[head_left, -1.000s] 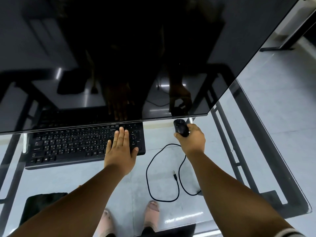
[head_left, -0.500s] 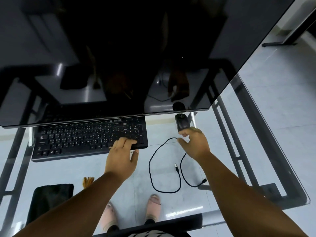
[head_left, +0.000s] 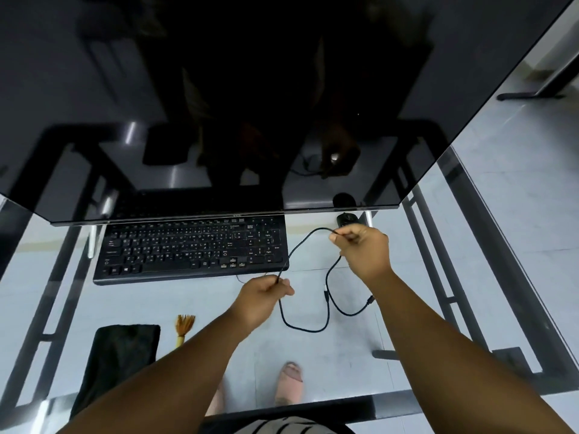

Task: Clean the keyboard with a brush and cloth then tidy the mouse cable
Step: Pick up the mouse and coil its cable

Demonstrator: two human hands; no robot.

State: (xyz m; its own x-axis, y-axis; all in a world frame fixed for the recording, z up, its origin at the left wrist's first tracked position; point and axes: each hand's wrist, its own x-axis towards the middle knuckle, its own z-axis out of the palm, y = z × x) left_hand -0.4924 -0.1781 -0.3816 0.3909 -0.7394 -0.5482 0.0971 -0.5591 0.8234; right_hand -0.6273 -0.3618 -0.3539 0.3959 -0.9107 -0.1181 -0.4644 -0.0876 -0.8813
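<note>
Mouse cable (head_left: 308, 242) is shown, in the head view, lifted in part off the glass desk (head_left: 131, 303): a second ago it lay slack on the glass while the left hand (head_left: 261, 294) rested flat on the keyboard (head_left: 191, 249) and the right hand (head_left: 365, 250) was closed over the mouse (head_left: 346, 219). Both have since been let go, and the cable has been taken up at two places. It is pinched by the left hand just near of the keyboard's right corner, and a stretch nearer the mouse is gripped by the right hand, fingers curled round it. An arc is drawn up between the two hands; the rest hangs in a loose loop on the glass, with the plug end (head_left: 370, 299) lying free to the right.

The cleaning steps are judged finished and the tidying begun, since the brush (head_left: 184, 325) and the dark cloth (head_left: 125, 349) lie set aside at the near left. The cable is seen to be thin, black, limp and uncoiled; the mouse is left at the far side, half under the monitor (head_left: 219, 104).
</note>
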